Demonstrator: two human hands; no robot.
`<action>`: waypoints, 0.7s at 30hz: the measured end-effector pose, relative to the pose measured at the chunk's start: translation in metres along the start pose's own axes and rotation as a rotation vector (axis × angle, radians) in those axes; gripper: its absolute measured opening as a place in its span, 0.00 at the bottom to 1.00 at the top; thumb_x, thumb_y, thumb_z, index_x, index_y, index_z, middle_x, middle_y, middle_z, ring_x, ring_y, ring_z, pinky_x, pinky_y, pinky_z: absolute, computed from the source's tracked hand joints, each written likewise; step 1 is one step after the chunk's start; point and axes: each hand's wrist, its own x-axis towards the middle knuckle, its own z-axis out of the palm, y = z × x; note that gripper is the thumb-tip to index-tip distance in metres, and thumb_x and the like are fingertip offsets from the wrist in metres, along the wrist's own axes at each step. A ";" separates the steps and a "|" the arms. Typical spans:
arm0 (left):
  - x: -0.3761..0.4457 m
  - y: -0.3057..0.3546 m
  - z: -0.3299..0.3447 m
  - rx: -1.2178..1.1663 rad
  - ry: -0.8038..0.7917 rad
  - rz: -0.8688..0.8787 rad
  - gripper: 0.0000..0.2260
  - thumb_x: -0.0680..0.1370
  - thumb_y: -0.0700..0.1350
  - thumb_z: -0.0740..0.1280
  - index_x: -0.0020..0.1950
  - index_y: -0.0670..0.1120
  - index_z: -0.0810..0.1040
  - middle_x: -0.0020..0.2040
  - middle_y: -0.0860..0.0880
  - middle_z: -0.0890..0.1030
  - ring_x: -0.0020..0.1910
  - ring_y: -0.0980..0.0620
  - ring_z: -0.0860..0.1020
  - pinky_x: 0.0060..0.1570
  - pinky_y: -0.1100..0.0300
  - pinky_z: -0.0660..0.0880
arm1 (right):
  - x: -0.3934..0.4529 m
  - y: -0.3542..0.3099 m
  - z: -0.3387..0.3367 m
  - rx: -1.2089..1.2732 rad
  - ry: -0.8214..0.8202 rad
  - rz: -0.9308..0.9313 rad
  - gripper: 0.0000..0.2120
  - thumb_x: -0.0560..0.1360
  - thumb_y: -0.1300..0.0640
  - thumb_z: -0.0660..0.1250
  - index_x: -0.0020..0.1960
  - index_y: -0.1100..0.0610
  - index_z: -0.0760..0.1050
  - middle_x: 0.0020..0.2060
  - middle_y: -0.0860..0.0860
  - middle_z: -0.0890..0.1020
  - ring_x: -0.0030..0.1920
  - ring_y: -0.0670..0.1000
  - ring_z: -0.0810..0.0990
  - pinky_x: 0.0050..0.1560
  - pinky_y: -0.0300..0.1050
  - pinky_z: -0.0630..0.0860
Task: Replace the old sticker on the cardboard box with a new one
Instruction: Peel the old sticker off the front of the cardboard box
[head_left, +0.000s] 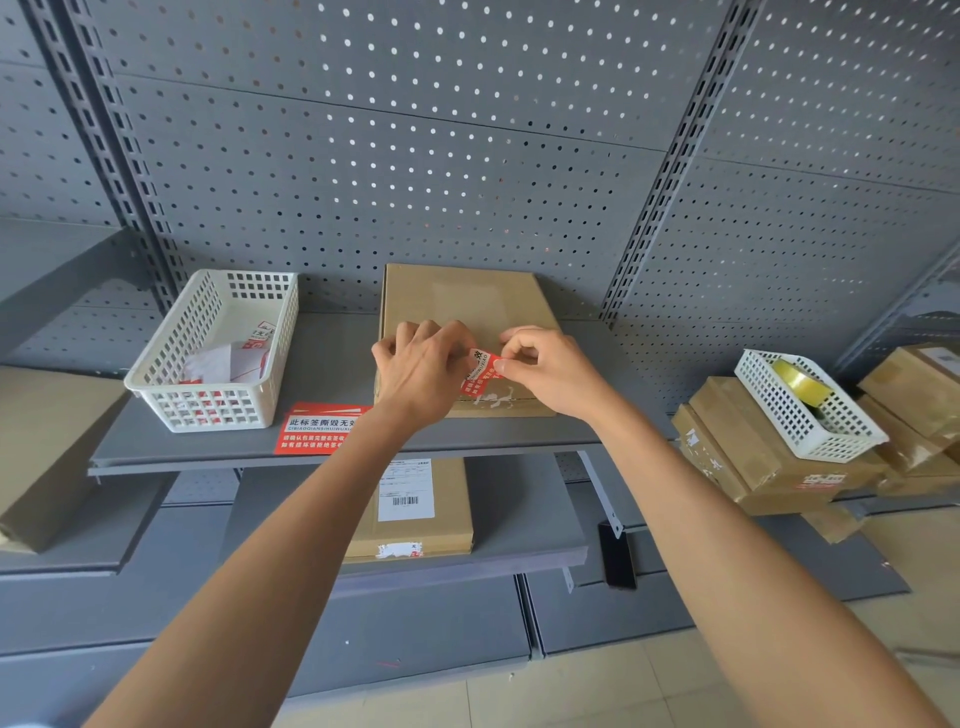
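A flat cardboard box (467, 296) lies on the grey shelf (332, 364) against the pegboard. A red sticker (480, 371) with white print sits at the box's near edge, partly lifted, with white torn residue just below it. My left hand (421, 374) rests on the box with its fingers at the sticker's left end. My right hand (545, 371) pinches the sticker's upper right corner between thumb and forefinger. A stack of new red stickers (317, 428) lies on the shelf to the left of the box, partly hidden by my left forearm.
A white basket (218, 353) with torn sticker scraps stands at the shelf's left. Another box with a shipping label (415, 509) lies on the lower shelf. Right, stacked boxes (753, 457) carry a white basket (810, 410) holding a tape roll.
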 end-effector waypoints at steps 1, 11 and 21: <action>0.000 0.000 0.000 -0.004 0.001 -0.002 0.06 0.82 0.50 0.63 0.58 0.58 0.74 0.56 0.53 0.79 0.62 0.45 0.69 0.62 0.46 0.60 | 0.000 0.000 0.000 0.009 0.003 0.004 0.05 0.77 0.56 0.72 0.43 0.57 0.82 0.66 0.48 0.79 0.62 0.47 0.78 0.70 0.45 0.70; -0.004 0.003 0.000 -0.003 0.059 -0.030 0.06 0.82 0.50 0.65 0.53 0.56 0.82 0.58 0.51 0.78 0.62 0.44 0.70 0.60 0.48 0.60 | -0.002 0.003 0.001 0.043 0.012 -0.002 0.05 0.78 0.56 0.72 0.43 0.55 0.81 0.66 0.47 0.79 0.62 0.48 0.78 0.66 0.42 0.69; -0.004 0.005 -0.003 -0.040 0.030 -0.039 0.04 0.82 0.51 0.64 0.52 0.56 0.79 0.56 0.52 0.78 0.61 0.46 0.70 0.60 0.48 0.58 | -0.003 0.004 0.002 0.084 0.010 0.011 0.07 0.78 0.56 0.72 0.40 0.53 0.81 0.70 0.46 0.78 0.65 0.50 0.78 0.72 0.50 0.69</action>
